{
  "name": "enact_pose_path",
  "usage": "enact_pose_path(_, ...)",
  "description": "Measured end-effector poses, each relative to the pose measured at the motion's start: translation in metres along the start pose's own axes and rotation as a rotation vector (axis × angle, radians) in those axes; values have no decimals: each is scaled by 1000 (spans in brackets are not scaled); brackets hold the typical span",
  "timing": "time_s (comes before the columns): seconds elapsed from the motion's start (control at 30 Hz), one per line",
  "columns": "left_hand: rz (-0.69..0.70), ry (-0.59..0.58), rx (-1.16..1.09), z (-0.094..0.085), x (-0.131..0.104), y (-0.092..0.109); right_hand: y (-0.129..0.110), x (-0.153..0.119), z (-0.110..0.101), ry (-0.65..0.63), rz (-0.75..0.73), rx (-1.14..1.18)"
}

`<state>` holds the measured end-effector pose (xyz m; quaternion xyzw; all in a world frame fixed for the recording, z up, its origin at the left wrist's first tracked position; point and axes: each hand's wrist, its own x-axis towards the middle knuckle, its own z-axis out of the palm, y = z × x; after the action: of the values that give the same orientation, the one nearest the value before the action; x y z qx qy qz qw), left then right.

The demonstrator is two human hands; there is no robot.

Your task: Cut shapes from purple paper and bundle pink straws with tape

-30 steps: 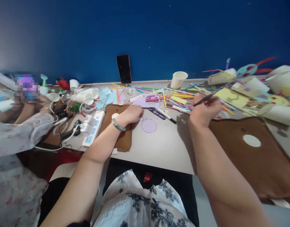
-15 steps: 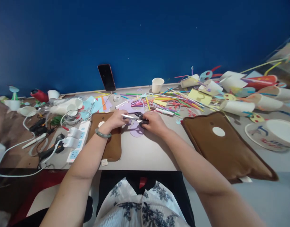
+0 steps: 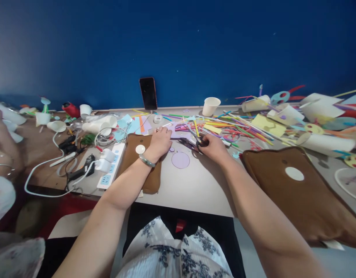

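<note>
My right hand [image 3: 214, 147] is closed round the black handles of the scissors [image 3: 192, 144], whose blades point left over the table. My left hand [image 3: 161, 139], with a bracelet on its wrist, lies at the top edge of the left brown pouch [image 3: 153, 175]; its fingers are closed, and what they hold, if anything, is too small to tell. A purple paper circle [image 3: 180, 160] lies flat between and below my hands, with a tiny purple piece [image 3: 172, 149] near its upper left. More purple paper [image 3: 182, 128] lies behind the scissors.
Colourful sticks [image 3: 235, 125] spread behind my right hand, near a paper cup [image 3: 211, 106]. A phone [image 3: 149, 94] leans on the blue wall. The power strip [image 3: 111, 170] is at left, another brown pouch [image 3: 305, 197] at right. Another person's arm [image 3: 5, 143] shows at far left.
The view has shifted left, so things appear further right. My hands have moved apart; the scissors are away from my left hand, and the purple circle is now uncovered. Another person's arm has come into view.
</note>
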<state>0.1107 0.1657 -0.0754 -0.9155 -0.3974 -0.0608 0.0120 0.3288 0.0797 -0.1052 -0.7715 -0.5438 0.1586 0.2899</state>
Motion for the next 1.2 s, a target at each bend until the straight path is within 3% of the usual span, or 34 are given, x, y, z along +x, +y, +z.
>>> enact_pose_path(0.13, -46, -47, -11, 6, 6, 2, 1, 2, 1, 27, 26, 9)
enact_pose_path(0.23, -125, 59, -197, 9, 11, -1, 4, 4, 2, 106, 47, 45)
enact_pose_path(0.3, -194, 206, -497, 9, 14, -6, 6, 6, 2, 183, 70, 100)
enact_pose_path(0.4, -316, 340, -1166, 4, 16, -14, 7, 7, 1, 264, 90, 296)
enact_pose_path(0.5, -379, 284, -1712, -2, 15, -17, 2, 5, -1, 208, 61, 632)
enact_pose_path(0.6, -370, 201, -1939, -6, 11, -13, -6, 0, -3, 140, 34, 862)
enact_pose_path(0.77, -290, 4, -1985, -1, 3, 11, -14, -7, -2, 37, -21, 1025)
enact_pose_path(0.9, -200, -138, -1943, 7, -2, 29, -16, -9, 0, 94, -34, 1051)
enact_pose_path(1.2, -173, -146, -1714, 6, -11, 42, -35, -23, -5, 133, -79, 958)
